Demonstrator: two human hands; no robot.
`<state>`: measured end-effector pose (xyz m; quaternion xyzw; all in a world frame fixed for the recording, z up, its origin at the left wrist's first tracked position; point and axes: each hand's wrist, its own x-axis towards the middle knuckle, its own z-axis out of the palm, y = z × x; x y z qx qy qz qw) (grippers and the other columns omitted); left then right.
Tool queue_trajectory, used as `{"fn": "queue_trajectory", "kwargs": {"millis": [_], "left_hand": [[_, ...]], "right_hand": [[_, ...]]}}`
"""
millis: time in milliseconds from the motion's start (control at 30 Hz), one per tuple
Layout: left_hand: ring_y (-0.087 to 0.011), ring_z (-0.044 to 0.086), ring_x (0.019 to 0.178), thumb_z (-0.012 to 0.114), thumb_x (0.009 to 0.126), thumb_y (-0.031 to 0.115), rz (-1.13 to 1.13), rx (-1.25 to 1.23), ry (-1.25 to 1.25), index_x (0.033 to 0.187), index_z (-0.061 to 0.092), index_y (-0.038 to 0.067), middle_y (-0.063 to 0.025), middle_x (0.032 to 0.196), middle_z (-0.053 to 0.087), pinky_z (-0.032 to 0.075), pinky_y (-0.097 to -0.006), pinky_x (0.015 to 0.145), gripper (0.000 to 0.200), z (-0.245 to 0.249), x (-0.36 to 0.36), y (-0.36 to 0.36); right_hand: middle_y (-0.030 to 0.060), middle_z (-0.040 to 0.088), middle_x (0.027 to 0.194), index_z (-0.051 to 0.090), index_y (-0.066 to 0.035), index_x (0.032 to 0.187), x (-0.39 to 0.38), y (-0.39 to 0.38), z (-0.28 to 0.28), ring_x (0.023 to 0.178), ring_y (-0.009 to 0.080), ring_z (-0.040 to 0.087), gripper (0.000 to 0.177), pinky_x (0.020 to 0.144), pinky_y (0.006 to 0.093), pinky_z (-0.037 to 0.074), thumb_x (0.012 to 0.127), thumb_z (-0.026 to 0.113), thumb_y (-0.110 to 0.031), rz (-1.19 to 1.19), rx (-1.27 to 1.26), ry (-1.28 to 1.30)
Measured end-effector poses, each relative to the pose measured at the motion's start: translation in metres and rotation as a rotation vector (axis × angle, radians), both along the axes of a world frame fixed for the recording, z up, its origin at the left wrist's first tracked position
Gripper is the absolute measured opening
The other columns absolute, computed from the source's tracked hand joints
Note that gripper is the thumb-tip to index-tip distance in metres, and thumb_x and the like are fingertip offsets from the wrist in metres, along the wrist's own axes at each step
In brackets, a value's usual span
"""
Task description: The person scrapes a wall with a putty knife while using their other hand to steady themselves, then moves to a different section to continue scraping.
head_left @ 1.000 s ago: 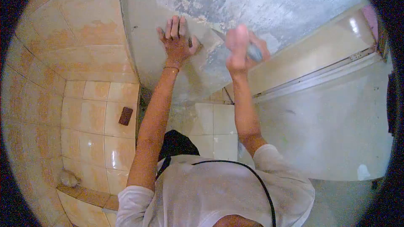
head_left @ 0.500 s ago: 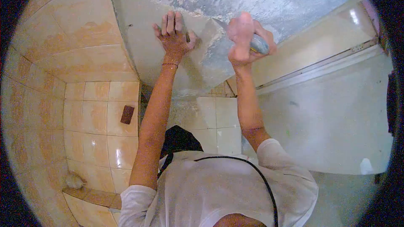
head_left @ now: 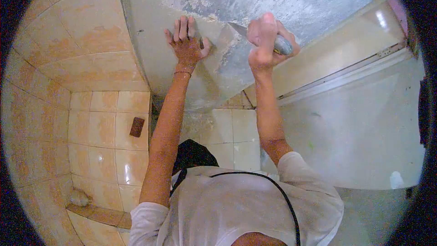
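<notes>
Against the partly scraped wall (head_left: 205, 32), my left hand (head_left: 186, 43) lies flat with its fingers spread, left of the rough bare patch. My right hand (head_left: 268, 41) is wrapped round the grey handle of a scraper (head_left: 283, 45). The thin metal blade points up and left, its tip at the ragged edge between the smooth beige coating and the rough grey surface. A small dark gap shows beside my left thumb; I cannot make out what it is.
Tiled wall and floor (head_left: 100, 123) stretch along the left, with a dark red block (head_left: 137, 127) on the tiles. At the right stands a pale door (head_left: 346, 127) below a light frame. A tiled ledge (head_left: 98, 214) is at the lower left.
My left hand has shifted slightly down the wall. My right hand and the scraper are almost where they were, and the view has tilted a little.
</notes>
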<state>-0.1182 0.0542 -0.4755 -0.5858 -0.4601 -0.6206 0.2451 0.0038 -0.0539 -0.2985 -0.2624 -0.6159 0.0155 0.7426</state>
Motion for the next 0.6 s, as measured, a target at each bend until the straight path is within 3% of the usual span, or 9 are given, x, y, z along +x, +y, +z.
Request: {"fn": "queue_trajectory", "kwargs": {"millis": [133,200,233,333,400,433,500,533,600], "left_hand": [[-0.0271,0.024,0.144,0.059,0.073,0.041,-0.009,0.009,-0.007,0.147,0.039,0.01,-0.0083,0.152,0.035,0.009,-0.0556,0.119,0.082,0.004,-0.001,-0.001],[-0.0268,0.023,0.145,0.059,0.074,0.042,0.029,-0.023,0.017,0.148,0.038,0.01,-0.0084,0.152,0.034,0.007,-0.0552,0.119,0.083,0.0,0.0,-0.001],[-0.0268,0.023,0.145,0.059,0.074,0.042,0.02,-0.024,0.02,0.148,0.038,0.01,-0.0084,0.152,0.034,0.007,-0.0552,0.119,0.083,-0.003,0.003,-0.004],[-0.0268,0.023,0.145,0.06,0.075,0.042,0.028,0.01,0.006,0.148,0.037,0.01,-0.009,0.152,0.034,0.007,-0.055,0.119,0.083,0.003,-0.001,0.002],[-0.0267,0.024,0.145,0.059,0.075,0.042,0.01,0.017,0.0,0.148,0.038,0.009,-0.0094,0.152,0.035,0.007,-0.0551,0.119,0.082,0.005,-0.001,-0.004],[-0.0267,0.024,0.145,0.059,0.075,0.042,0.006,0.007,0.004,0.148,0.038,0.009,-0.0094,0.152,0.035,0.007,-0.0551,0.119,0.082,0.004,-0.002,-0.005],[-0.0271,0.025,0.144,0.059,0.075,0.042,0.007,-0.055,0.022,0.147,0.038,0.009,-0.0093,0.152,0.035,0.007,-0.0561,0.119,0.082,0.002,-0.001,-0.005],[-0.0271,0.025,0.144,0.059,0.075,0.042,0.002,-0.049,0.023,0.147,0.038,0.009,-0.0093,0.152,0.035,0.007,-0.0561,0.119,0.082,0.003,0.001,-0.006],[-0.0277,0.024,0.145,0.059,0.075,0.041,-0.022,0.02,0.0,0.147,0.038,0.009,-0.0092,0.152,0.034,0.006,-0.0567,0.119,0.082,0.005,-0.001,-0.003]], "right_hand": [[0.0087,0.065,0.06,0.07,-0.001,0.083,-0.005,-0.014,0.007,0.05,0.0133,0.059,0.016,0.049,0.0268,0.041,0.089,0.07,-0.016,0.24,-0.062,0.105],[0.0034,0.052,0.076,0.052,-0.007,0.069,-0.014,0.006,-0.006,0.065,0.0118,0.05,0.025,0.055,0.0249,0.037,0.094,0.052,-0.004,-0.452,0.178,-0.238],[0.0034,0.052,0.076,0.052,-0.007,0.069,-0.01,0.002,-0.008,0.065,0.0118,0.05,0.025,0.055,0.0249,0.037,0.094,0.052,-0.004,-0.46,0.176,-0.236],[0.0047,0.064,0.061,0.071,-0.002,0.081,0.019,0.016,-0.011,0.049,0.0104,0.054,0.017,0.048,0.0272,0.039,0.091,0.066,-0.016,-0.798,0.653,-0.458],[-0.0007,0.044,0.071,0.047,-0.009,0.07,0.064,0.035,-0.052,0.067,0.0138,0.051,0.025,0.055,0.0283,0.037,0.093,0.055,-0.008,0.831,-0.088,-0.067],[-0.0007,0.044,0.071,0.047,-0.009,0.07,0.043,0.026,-0.04,0.067,0.0138,0.051,0.025,0.055,0.0283,0.037,0.093,0.055,-0.008,0.827,-0.096,-0.06],[0.006,0.067,0.065,0.075,-0.004,0.085,-0.015,0.004,0.001,0.05,0.0153,0.058,0.014,0.05,0.0274,0.042,0.088,0.065,-0.014,0.14,-0.255,0.06],[0.006,0.067,0.065,0.075,-0.004,0.085,0.002,0.009,-0.013,0.05,0.0153,0.058,0.014,0.05,0.0274,0.042,0.088,0.065,-0.014,0.135,-0.25,0.06],[-0.0009,0.048,0.069,0.047,-0.007,0.073,0.045,0.032,-0.052,0.063,0.0085,0.049,0.027,0.05,0.0261,0.033,0.095,0.059,-0.018,0.54,-0.117,-0.103]]}}
